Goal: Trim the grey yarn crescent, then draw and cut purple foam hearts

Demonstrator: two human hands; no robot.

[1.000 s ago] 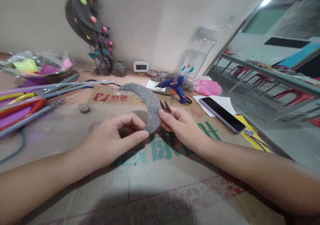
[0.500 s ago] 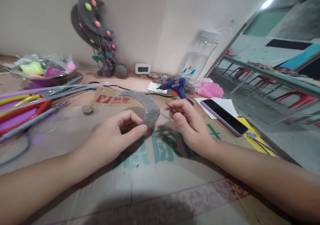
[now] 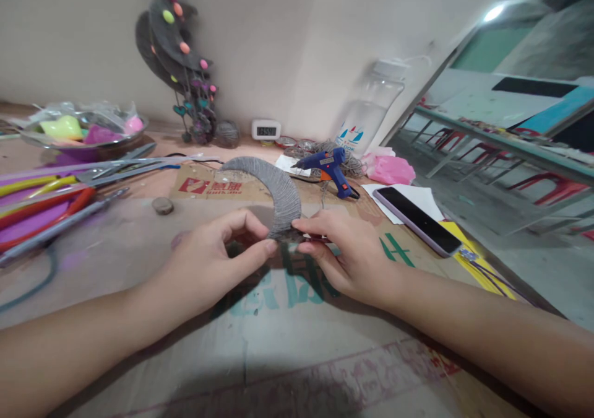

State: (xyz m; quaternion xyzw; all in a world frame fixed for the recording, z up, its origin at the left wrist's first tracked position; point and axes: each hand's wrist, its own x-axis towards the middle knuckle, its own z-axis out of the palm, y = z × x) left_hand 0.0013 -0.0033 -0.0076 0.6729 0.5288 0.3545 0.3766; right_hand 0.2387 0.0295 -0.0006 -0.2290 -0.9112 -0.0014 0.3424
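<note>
A grey crescent (image 3: pixel 284 190), wound with yarn, stands between my hands over the cardboard (image 3: pixel 208 343). My left hand (image 3: pixel 227 251) pinches its lower end between thumb and fingers. At the crescent's lower right edge is my right hand (image 3: pixel 343 251), its thumb and fingers closed on a small thin dark item (image 3: pixel 315 238) that is mostly hidden. A grey strand (image 3: pixel 323 195) rises behind the right hand towards a blue glue gun (image 3: pixel 325 161).
Scissors (image 3: pixel 78 201) and a bowl (image 3: pixel 83 136) are at left, near a stone (image 3: pixel 162 205). A hanging crescent ornament (image 3: pixel 171 40), timer (image 3: pixel 266 129) and bottle (image 3: pixel 369 105) are behind. A phone (image 3: pixel 417 221) lies right, beside pink plastic (image 3: pixel 390 168).
My right hand has moved left and down to the crescent's lower edge. The crescent stands slightly higher, its upper tip raised. My left hand has barely moved.
</note>
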